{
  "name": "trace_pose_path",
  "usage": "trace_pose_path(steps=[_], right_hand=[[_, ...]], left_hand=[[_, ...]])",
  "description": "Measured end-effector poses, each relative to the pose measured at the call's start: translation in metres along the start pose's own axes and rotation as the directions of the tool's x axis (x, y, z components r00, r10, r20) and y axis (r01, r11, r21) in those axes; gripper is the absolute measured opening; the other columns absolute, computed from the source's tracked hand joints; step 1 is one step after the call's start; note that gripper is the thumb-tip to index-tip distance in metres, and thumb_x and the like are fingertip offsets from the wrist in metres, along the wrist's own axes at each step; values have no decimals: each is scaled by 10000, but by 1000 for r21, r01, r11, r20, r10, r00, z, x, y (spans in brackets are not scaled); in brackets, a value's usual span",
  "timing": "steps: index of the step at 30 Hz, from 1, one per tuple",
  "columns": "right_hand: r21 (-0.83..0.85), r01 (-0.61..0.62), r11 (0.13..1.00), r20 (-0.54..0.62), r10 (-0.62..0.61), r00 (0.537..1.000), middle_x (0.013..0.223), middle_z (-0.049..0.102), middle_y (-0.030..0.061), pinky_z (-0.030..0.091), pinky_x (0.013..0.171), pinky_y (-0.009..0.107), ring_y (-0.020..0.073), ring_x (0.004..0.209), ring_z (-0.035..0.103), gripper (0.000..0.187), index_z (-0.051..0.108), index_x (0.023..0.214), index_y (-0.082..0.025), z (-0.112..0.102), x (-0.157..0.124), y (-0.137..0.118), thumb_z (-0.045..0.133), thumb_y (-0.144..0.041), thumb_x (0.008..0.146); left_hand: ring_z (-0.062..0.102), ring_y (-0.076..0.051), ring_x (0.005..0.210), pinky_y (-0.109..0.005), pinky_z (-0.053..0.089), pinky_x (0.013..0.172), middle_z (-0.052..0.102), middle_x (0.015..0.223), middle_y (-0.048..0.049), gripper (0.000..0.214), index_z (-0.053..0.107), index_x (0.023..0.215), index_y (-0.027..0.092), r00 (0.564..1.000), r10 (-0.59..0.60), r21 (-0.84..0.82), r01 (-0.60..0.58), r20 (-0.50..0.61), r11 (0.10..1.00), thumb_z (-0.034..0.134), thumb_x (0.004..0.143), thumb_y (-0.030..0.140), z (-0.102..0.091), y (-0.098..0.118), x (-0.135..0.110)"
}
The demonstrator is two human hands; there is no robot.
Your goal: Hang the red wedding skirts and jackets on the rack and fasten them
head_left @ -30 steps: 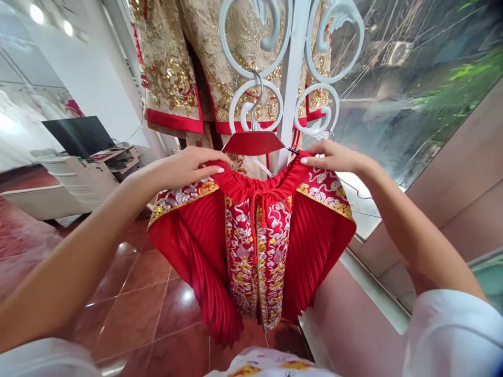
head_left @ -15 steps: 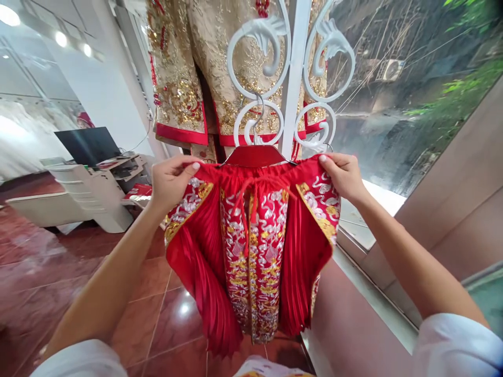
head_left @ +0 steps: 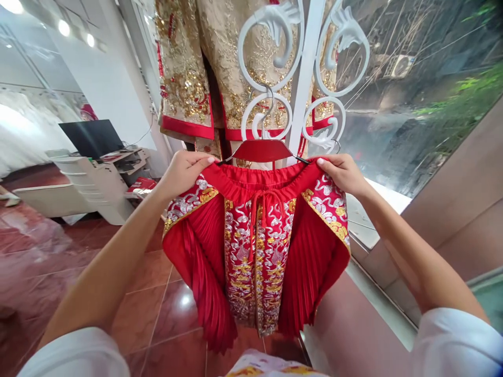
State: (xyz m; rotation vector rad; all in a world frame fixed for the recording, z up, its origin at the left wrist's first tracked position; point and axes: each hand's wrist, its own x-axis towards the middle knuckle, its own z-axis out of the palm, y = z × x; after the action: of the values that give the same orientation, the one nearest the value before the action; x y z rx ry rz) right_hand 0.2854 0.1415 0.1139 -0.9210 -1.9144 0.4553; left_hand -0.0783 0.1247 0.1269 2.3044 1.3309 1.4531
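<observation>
A red pleated skirt [head_left: 255, 246] with silver and gold embroidery hangs in front of me by its waistband. My left hand [head_left: 184, 172] pinches the waistband's left end and my right hand [head_left: 342, 173] pinches its right end, both closed on the cloth. A red hanger [head_left: 262, 150] sits just behind the waistband, its metal hook caught in a ring of the white scrolled metal stand [head_left: 304, 78]. A drawstring bow dangles at the skirt's centre.
A gold embroidered jacket [head_left: 204, 68] with red trim hangs behind the stand. A large window [head_left: 412, 94] and its ledge run along the right. At left stand a white desk [head_left: 94, 183] with a dark monitor [head_left: 92, 137], on a glossy red tile floor [head_left: 157, 298].
Both hands shifted from resting on top of the waistband to gripping its ends, and the skirt was drawn narrower, then spread slightly again. The view has tilted a little.
</observation>
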Motion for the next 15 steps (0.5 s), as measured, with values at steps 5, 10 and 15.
trace_pose_path(steps=[5,10,15], right_hand=[[-18,51,999,-77,-53,996,778,697,47,501,647,288,188,749,632,411,707,931,-185,3,3,-2,517,-529,813],[-110,37,993,170,-18,985,943,693,34,506,688,294,210,858,628,376,687,1009,-211,-14,-11,5,576,-490,782],[-121,-19,992,-2,18,1000,694,666,30,440,484,255,175,620,593,392,687,774,-188,-22,-25,12,578,-565,755]], left_hand=[[612,-148,761,-248,468,690,702,819,1,381,708,883,179,996,55,13,-54,-74,998,461,858,468,9,5,-2],[619,-212,983,-304,464,878,657,1143,-57,415,638,1123,196,979,87,118,-110,182,987,501,838,465,-1,-5,-8],[634,-217,956,-343,461,907,685,1077,-58,369,661,1070,193,994,95,256,-105,49,961,497,848,438,10,-6,-16]])
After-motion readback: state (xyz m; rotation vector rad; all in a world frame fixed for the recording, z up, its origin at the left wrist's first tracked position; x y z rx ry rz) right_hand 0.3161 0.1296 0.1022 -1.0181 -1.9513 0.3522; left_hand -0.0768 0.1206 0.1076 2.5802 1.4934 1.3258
